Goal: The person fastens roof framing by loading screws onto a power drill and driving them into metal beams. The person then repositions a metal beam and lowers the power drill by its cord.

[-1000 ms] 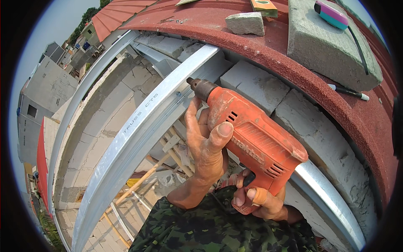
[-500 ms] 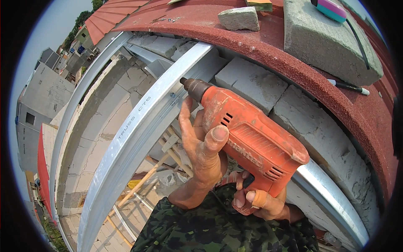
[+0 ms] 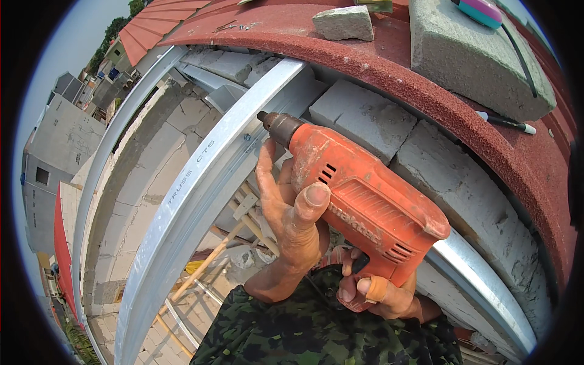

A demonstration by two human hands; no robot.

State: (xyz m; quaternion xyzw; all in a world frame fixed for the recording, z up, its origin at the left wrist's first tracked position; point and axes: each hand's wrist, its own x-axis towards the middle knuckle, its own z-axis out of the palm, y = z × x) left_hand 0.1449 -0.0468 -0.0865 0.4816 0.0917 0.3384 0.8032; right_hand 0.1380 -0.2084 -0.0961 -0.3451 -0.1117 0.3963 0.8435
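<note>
At the steel truss rail | our left hand cups the orange drill body, thumb pressed on its side | our right hand clenches the grip, finger at trigger | chuck tip touches the rail, above both hands.

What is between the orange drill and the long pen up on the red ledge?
In the head view, grey blocks sit between the drill and pen.

We are up on a building site, outdoors at roof height — raw grey block walls, galvanised steel truss rails, a red-coated wall top strewn with loose blocks, and neighbouring rooftops far below us.
</note>
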